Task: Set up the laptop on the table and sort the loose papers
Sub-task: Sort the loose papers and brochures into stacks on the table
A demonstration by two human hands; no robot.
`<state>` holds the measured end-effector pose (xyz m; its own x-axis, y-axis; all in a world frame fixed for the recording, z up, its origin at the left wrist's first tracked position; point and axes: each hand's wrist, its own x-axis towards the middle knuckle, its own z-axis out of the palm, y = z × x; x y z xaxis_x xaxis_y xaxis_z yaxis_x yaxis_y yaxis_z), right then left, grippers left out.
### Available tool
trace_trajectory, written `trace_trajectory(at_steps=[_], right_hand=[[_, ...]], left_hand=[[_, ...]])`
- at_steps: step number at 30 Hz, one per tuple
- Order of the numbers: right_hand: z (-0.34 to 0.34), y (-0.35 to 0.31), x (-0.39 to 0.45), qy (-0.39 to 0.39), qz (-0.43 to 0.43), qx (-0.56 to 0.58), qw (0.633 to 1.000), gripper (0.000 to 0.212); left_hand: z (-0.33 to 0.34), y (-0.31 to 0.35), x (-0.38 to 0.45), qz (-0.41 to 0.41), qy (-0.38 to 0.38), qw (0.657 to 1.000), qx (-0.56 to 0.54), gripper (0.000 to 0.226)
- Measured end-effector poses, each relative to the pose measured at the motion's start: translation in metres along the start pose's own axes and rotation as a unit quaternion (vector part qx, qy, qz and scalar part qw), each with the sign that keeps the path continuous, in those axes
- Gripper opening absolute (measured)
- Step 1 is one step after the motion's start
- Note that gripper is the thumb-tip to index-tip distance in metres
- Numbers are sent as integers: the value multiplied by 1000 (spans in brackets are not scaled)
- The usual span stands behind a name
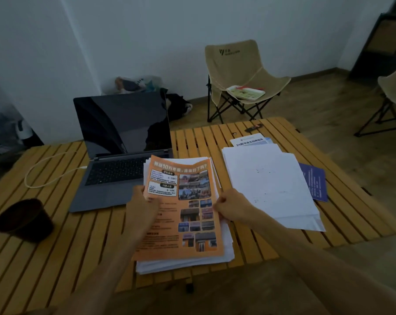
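An open grey laptop [122, 142] with a dark screen stands on the slatted wooden table [56, 235], a white cable [44, 169] plugged into its left side. In front of me is a stack of papers topped by an orange flyer [188, 205]. My left hand [142, 205] grips the flyer's left edge and my right hand [231, 205] pinches its right edge. To the right lies a spread pile of white sheets [270, 185], with a blue leaflet [315, 183] under its right side and a white-and-blue brochure [249, 142] behind it.
A dark cup [24, 220] sits on the table's left. A small dark object [254, 128] lies at the far edge. Beyond the table stand a beige folding chair [240, 73] holding a tray, another chair [392, 94] at right, and bags [144, 87] by the wall.
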<state>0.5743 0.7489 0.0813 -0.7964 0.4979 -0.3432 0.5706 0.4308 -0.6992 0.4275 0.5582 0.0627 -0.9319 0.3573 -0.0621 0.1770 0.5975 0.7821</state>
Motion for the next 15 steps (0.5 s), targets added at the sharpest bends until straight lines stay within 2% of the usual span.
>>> trace_trajectory(at_steps=[4, 8, 9, 12, 15], right_hand=[[3, 6, 6, 18, 2, 16, 1000, 17], [7, 8, 13, 57, 2, -2, 998, 25], [8, 8, 14, 62, 3, -8, 998, 25], [10, 8, 19, 70, 8, -15, 997, 25], [7, 12, 18, 85, 18, -31, 996, 28]], left_hand=[[6, -6, -1, 15, 30, 999, 6, 38], [12, -14, 4, 17, 45, 999, 24, 46], [13, -16, 5, 30, 64, 996, 59, 50], [18, -14, 3, 113, 119, 960, 227, 57], [38, 5, -10, 230, 36, 922, 311, 54]])
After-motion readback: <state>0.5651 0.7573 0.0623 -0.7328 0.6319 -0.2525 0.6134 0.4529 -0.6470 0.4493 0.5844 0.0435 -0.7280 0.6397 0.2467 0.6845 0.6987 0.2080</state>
